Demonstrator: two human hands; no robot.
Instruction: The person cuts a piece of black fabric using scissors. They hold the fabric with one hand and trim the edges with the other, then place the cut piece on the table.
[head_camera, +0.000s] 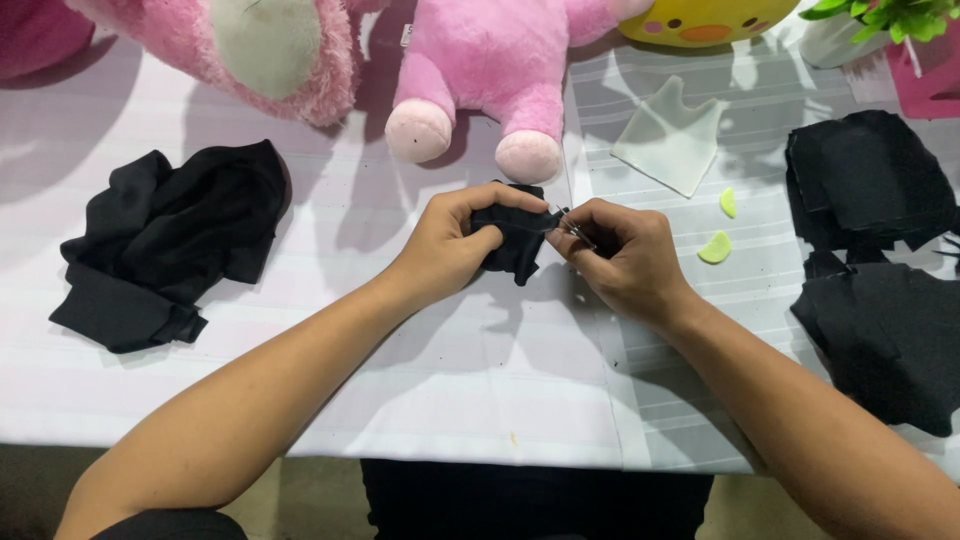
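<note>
left hand pinches small black cloth; right hand grips metal snips.

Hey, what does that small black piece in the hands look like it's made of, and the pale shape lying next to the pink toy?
The small black piece looks like soft matte fabric: it folds limply between both hands. The pale shape looks like a stiff, translucent plastic sheet, probably a cutting pattern, lying flat with clean edges.

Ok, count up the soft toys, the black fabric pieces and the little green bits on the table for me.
Pink plush toys: 2
Yellow plush toy: 1
Black fabric, loose heaps: 3
Black fabric piece held by both hands: 1
Green bits: 2
Total: 9
</note>
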